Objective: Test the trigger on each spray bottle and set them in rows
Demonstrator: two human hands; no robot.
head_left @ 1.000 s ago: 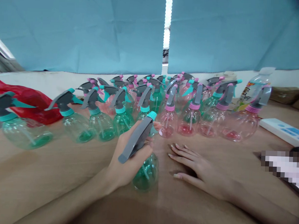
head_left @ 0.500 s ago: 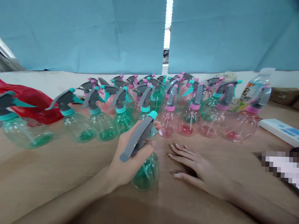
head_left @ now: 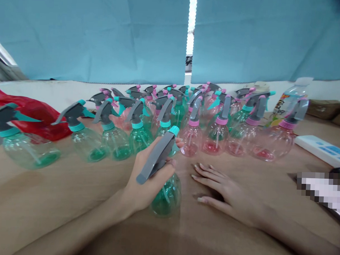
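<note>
My left hand (head_left: 146,178) is wrapped round the neck of a green spray bottle (head_left: 166,196) with a grey trigger head and a teal nozzle; the bottle stands on the brown table (head_left: 58,198) in front of me. My right hand (head_left: 226,191) lies flat on the table just right of the bottle, fingers stretched out, holding nothing. Behind both hands stand several green spray bottles (head_left: 113,140) on the left and several pink spray bottles (head_left: 217,138) on the right.
A red plastic bag (head_left: 33,117) lies at the far left. A white power strip (head_left: 322,149) sits at the right edge, with a labelled clear drink bottle (head_left: 290,98) behind it. Blue curtains (head_left: 106,32) hang behind the table.
</note>
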